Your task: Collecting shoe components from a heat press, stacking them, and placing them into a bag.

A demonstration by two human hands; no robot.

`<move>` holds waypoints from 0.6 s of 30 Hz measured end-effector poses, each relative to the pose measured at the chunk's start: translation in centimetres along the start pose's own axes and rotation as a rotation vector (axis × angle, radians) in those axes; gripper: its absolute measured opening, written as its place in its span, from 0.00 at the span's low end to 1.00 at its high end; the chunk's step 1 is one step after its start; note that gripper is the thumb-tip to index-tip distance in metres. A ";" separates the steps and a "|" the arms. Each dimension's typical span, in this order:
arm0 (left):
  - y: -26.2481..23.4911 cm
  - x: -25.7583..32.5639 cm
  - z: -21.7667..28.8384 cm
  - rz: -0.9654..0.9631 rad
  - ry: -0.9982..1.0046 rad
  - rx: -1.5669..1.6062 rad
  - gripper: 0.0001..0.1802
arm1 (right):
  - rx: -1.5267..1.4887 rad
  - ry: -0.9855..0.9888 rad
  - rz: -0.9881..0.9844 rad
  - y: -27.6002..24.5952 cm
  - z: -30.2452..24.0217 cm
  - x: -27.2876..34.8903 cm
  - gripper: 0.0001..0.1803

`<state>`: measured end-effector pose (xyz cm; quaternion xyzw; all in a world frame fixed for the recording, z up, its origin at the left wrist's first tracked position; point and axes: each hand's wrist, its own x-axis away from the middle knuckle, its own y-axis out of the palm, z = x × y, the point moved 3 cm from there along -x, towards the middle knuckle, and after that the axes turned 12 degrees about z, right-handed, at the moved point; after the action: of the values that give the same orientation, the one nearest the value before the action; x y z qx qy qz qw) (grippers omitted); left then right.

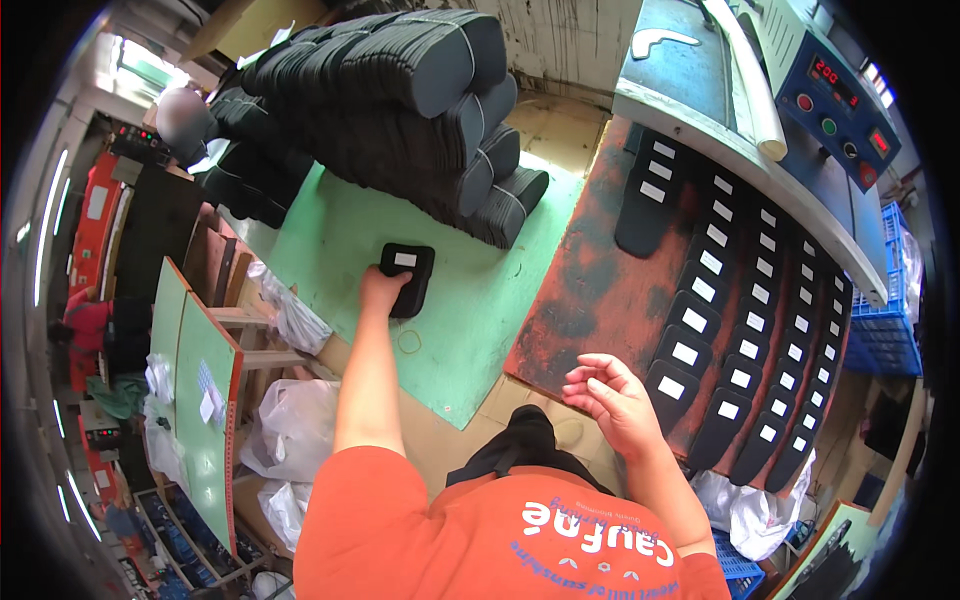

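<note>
My left hand (383,291) grips the left edge of a small stack of black insoles (412,284) on the green tabletop (455,350); a white label shows on the top one. The fingers beneath are hidden. My right hand (612,398) hovers near the front edge of a red-brown board (545,335), fingers loosely bent and apart, with nothing visible in it. Several black insoles (684,354) with white labels lie overlapped in rows on this board, to the right of my right hand.
Tall bundles of black insoles (400,110), some tied with string, are piled at the back of the green tabletop. A press machine with a blue control panel (835,110) stands at the back right. Blue crates (880,335) are beyond the board. Plastic bags (290,430) hang at left. Another person (95,325) is at far left.
</note>
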<state>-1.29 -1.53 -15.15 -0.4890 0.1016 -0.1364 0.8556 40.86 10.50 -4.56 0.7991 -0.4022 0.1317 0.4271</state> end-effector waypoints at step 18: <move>-1.7 21.8 21.2 -0.207 0.420 0.892 0.14 | -0.282 -0.142 -0.141 2.5 -0.3 -1.8 0.31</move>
<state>25.51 7.51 -3.92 -0.0453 0.1544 -0.3460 0.9243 37.83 10.93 -3.95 0.7647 -0.3889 -0.0130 0.5135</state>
